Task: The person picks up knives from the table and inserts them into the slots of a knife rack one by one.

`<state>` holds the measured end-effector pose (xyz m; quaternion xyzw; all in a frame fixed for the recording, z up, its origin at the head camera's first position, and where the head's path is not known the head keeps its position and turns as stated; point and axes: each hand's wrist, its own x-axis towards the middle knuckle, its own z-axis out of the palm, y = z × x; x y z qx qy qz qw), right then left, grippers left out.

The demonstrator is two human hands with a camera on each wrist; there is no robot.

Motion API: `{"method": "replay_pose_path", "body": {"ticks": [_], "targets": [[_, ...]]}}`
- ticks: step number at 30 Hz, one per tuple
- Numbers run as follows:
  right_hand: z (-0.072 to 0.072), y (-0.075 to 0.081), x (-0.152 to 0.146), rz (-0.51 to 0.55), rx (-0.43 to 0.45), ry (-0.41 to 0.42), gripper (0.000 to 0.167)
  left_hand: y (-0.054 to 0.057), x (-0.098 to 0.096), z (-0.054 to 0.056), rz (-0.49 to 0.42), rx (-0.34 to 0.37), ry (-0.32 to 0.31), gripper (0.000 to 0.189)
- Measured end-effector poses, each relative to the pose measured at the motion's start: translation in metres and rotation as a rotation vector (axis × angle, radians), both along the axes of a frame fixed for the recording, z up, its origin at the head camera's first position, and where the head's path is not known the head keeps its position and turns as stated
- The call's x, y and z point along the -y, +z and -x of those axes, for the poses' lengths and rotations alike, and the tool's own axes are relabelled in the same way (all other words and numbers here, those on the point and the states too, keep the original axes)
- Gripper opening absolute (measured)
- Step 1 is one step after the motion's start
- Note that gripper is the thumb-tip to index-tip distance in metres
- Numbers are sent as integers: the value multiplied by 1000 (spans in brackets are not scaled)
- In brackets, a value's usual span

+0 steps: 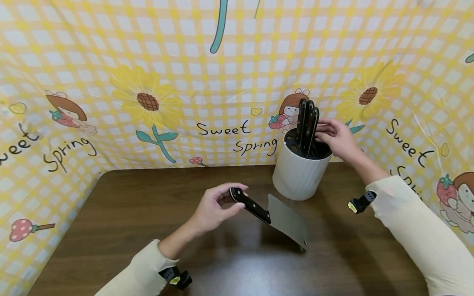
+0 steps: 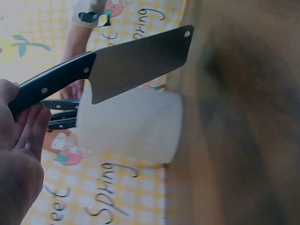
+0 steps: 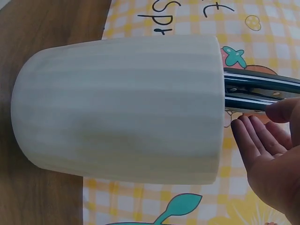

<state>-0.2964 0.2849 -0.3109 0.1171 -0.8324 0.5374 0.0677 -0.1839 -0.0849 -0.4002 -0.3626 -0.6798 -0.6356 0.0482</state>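
Note:
My left hand pinches the end of a cleaver's black riveted handle between thumb and fingers. The cleaver slants down to the right over the table, its broad metal blade pointing away from the hand. Behind it stands a white ribbed knife block with a black top. Several black-handled knives stick up from its slots. At the block's right rim is my right hand, its fingers loosely extended beside the handles. In the right wrist view the thumb overlaps the nearest handle.
The brown wooden table ends at the back against a yellow checked cloth printed with flowers and lettering. This cloth also hangs along the left and right sides. The knife block stands close to the back cloth.

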Motion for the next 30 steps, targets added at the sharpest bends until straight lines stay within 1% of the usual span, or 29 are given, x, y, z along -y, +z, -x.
{"method": "replay_pose_path", "body": {"ticks": [3, 6, 11, 18, 21, 24, 25, 28, 30], "targets": [[-4, 1, -3, 15, -25, -10, 44, 14, 7, 3, 11, -24, 0, 36], [-9, 4, -7, 19, -51, -15, 43, 24, 13, 5, 14, -42, 21, 37], [-21, 10, -8, 77, -101, -3, 34, 37, 22, 7, 2, -64, 67, 40], [-35, 14, -8, 61, -227, 4, 31, 57, 32, 8, -65, -136, 102, 45], [-41, 16, -7, 129, -258, 26, 31, 65, 35, 7, -68, -152, 116, 46], [-48, 19, -4, 202, -276, 55, 31, 72, 38, 5, -61, -151, 128, 48], [-50, 20, -3, 212, -281, 62, 31, 75, 39, 5, -59, -148, 134, 49], [-57, 23, 3, 214, -288, 83, 32, 81, 42, 4, -71, -135, 146, 50], [-62, 24, 8, 217, -283, 103, 33, 84, 43, 4, -77, -129, 156, 47]]}}
